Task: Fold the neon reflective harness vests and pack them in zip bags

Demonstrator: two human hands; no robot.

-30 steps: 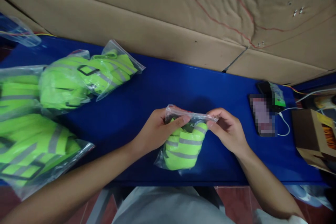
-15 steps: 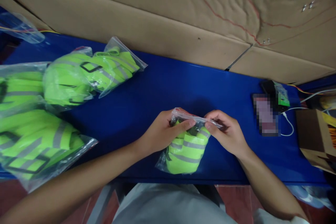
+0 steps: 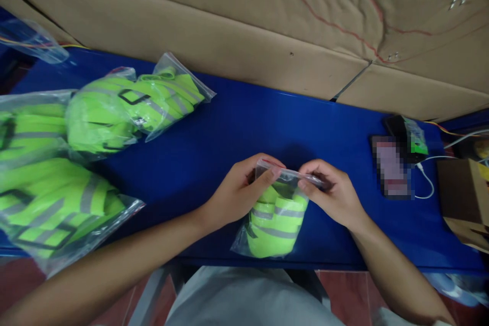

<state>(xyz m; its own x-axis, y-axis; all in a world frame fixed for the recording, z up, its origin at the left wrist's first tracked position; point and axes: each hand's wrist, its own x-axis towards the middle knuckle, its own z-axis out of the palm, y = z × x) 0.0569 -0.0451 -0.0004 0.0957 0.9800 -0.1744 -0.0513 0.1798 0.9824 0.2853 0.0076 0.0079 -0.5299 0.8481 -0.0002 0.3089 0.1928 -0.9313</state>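
Left hand: the left hand (image 3: 240, 191) sits at lower centre of the frame, thumb and fingers pinching the left end of the mouth of a small clear plastic bag (image 3: 274, 214).
Right hand: the right hand (image 3: 336, 194) is just right of it, thumb and forefinger pinched on the right end of the same bag mouth; the other fingers are curled in beneath.
Bag in hand: the small clear plastic bag holds a folded neon-green strap with grey reflective bands (image 3: 275, 221). It hangs from the two hands down toward the near edge of the glossy blue tabletop (image 3: 237, 127), lower centre of the frame.
Left of frame: three larger clear bags filled with the same neon-green, grey-banded material (image 3: 114, 109) lie on the tabletop, well apart from the hands, overlapping one another.
Right of frame: a blurred-out phone (image 3: 392, 167) with a white cable, a black and green device (image 3: 408, 135) just behind it, and a brown cardboard box (image 3: 464, 196) at the far right edge.
Top of frame: sheets of tan corrugated cardboard (image 3: 244, 15) marked with red lines stand behind the table.
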